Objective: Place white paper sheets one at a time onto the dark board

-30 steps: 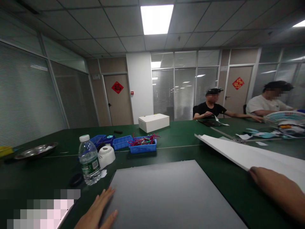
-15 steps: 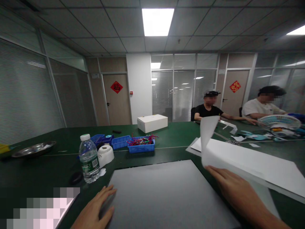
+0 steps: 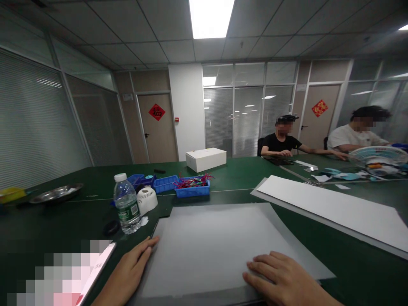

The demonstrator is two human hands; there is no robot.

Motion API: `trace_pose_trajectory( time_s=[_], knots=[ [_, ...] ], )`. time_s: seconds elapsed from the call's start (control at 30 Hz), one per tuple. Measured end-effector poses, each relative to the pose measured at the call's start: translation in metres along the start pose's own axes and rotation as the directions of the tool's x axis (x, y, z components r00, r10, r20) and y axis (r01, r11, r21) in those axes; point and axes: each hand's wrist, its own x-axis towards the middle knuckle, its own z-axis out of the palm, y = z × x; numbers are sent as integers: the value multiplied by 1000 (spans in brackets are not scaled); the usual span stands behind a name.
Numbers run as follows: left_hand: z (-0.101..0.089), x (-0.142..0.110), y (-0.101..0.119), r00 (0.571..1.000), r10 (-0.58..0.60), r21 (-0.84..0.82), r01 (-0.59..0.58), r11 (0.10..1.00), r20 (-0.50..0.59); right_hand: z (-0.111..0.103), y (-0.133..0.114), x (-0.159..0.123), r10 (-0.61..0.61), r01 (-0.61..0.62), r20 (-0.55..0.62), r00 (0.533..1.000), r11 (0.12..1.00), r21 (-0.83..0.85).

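Both palms lie flat with fingers spread, my left hand [image 3: 129,272] at the white sheet's [image 3: 210,246] lower-left edge, right hand [image 3: 283,280] at its lower right; I'd press evenly and square it on the grey board [image 3: 159,225].

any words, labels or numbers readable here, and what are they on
"福": on the red diamond sign on the left door.
Red diamond sign on the right door: gold character, too blurred to read.
Water bottle label: print too small to read.
White box: no text visible.
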Motion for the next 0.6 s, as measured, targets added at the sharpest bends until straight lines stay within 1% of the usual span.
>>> trace_pose_trajectory(
  time_s=[0.1, 0.17, 0.37, 0.47, 0.53, 0.57, 0.6],
  knots=[
    [-2, 0, 4, 1000, -15, -19, 15, 1000, -10, 2, -2, -1, 21, -21, 4, 1000, 996, 85],
    [-2, 0, 5, 1000, -1, -10, 1, 1000, -15, 4, -3, -1, 3, -6, 17, 1000, 991, 131],
    [1, -1, 9, 997, -44, 57, 40, 998, 67, 4, -6, 6, -15, 6, 48, 999, 983, 182],
    [1, 0, 11, 996, -44, 76, 38, 996, 77, 2, -7, 9, -26, 10, 76, 997, 979, 203],
    [2, 0, 12, 996, -37, 90, 30, 996, 82, 7, 1, 2, -28, 4, 108, 994, 976, 217],
    [4, 1, 11, 996, -31, 98, 23, 995, 86, 11, 11, -5, 4, -30, 122, 992, 977, 210],
    [5, 2, 10, 996, -24, 108, 14, 994, 91, 17, 25, -16, 76, -101, 137, 988, 977, 186]
  ],
)
